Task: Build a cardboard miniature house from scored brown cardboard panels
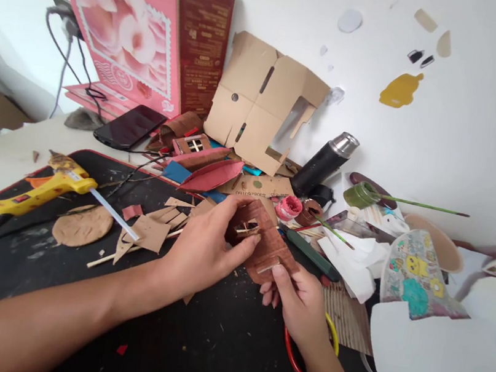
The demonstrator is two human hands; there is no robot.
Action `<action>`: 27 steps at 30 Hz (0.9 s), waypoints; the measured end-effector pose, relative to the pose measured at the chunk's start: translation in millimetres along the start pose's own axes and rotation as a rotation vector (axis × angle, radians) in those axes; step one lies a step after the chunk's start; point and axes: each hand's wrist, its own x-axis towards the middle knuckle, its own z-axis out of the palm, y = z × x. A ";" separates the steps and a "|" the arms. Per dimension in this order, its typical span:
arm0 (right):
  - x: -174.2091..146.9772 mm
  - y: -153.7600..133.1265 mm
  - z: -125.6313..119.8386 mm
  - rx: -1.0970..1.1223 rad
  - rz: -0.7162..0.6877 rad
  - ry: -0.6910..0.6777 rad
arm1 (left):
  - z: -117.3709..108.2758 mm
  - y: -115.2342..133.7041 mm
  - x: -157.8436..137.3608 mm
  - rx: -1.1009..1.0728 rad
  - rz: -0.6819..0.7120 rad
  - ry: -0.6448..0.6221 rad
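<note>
Between my hands, above the black mat [204,353], is a brown-painted cardboard piece [274,246], tilted, with an opening crossed by thin sticks. My left hand [212,236] wraps round its left side, thumb beside the opening. My right hand [299,299] pinches the lower right corner, and its thumb presses by a small pale strip [267,267]. The fingers behind the piece are mostly hidden. Under my right wrist lie red and yellow loops [297,358], probably scissor handles, partly covered. Cardboard scraps [152,232] and thin sticks are left of my left hand.
A yellow glue gun [45,187] with a glue stick lies left, beside a round cardboard disc [82,225]. Behind are a phone [130,126], pink box [127,25], cut cardboard sheet [261,95], black flask [324,164] and paint jars [289,208]. A green-handled cutter [310,254] lies right.
</note>
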 end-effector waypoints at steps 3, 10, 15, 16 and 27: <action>0.0 0.8 0.2 -0.009 0.000 -0.009 | 0.6 -0.3 0.0 0.010 0.023 0.016; 0.4 2.1 -0.2 -0.010 0.002 -0.012 | 1.7 -2.4 0.0 0.040 0.077 0.031; 1.0 -0.2 0.6 -0.015 0.033 -0.001 | 1.9 -2.6 0.3 0.046 0.076 0.035; 1.0 -0.5 0.7 -0.016 0.034 0.000 | 2.1 -2.8 0.3 0.046 0.074 0.034; 0.2 1.5 0.0 -0.031 0.005 -0.015 | 3.2 -4.0 -0.2 0.061 0.083 0.040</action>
